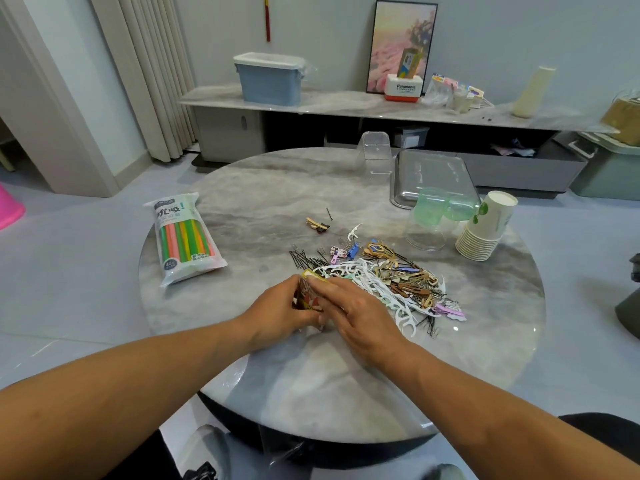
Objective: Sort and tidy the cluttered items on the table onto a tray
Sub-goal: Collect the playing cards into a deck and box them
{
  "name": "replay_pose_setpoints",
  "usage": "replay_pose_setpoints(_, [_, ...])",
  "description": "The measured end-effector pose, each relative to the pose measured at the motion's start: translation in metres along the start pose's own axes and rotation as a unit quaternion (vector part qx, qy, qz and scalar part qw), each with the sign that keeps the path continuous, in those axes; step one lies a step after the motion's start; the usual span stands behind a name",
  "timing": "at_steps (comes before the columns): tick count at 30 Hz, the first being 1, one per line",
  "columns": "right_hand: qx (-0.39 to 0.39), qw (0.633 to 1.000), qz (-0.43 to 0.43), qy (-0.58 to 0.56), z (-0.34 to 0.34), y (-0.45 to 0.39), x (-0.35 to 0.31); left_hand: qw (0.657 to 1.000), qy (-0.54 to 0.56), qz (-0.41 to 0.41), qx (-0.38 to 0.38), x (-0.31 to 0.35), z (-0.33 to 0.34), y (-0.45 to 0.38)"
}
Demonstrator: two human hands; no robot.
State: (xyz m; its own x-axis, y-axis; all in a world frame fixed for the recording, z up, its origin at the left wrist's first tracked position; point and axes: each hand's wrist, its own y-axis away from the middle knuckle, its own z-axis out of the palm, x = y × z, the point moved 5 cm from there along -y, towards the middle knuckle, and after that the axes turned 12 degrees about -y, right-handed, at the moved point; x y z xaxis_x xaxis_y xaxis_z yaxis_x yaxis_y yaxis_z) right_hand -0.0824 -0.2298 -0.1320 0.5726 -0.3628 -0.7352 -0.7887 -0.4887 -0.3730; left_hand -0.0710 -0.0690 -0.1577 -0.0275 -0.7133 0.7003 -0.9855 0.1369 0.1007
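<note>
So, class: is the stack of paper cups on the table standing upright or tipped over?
Tipped. The stack of paper cups leans with its open mouth pointing up and away, rims fanned along the table.

Both hands (pixel 313 306) grip a small packet (pixel 306 291) beside the clutter pile (pixel 381 275).

The sealed plastic pack of straws (pixel 185 237) lies left of centre on the round marble table (pixel 263 188); the rectangular metal tray (pixel 405 197) sits upper right, behind the stack of paper cups (pixel 485 226).

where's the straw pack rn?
Head view: the pack of coloured straws lies flat on the left side of the round table, apart from the clutter pile and beyond the left hand.
</note>
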Motion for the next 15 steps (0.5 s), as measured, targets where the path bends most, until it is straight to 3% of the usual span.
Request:
replay_pose_setpoints(3, [0.065,0.993,0.059,-0.076,-0.001,-0.007,0.004,0.996,0.09,0.012,-0.018,0.005,-0.007,-0.005])
replay_pose_setpoints(6, [0.127,0.973,0.143,-0.129,-0.012,-0.019,0.012,0.983,0.18,-0.023,0.021,0.003,-0.026,-0.013])
replay_pose_setpoints(10, [0.164,0.97,0.168,-0.068,-0.029,-0.023,0.026,0.981,0.051,-0.143,0.118,-0.026,-0.057,-0.021])
replay_pose_setpoints(15, [0.129,0.975,0.183,0.001,-0.019,-0.018,0.038,0.966,0.016,-0.233,0.115,-0.059,-0.065,-0.028])
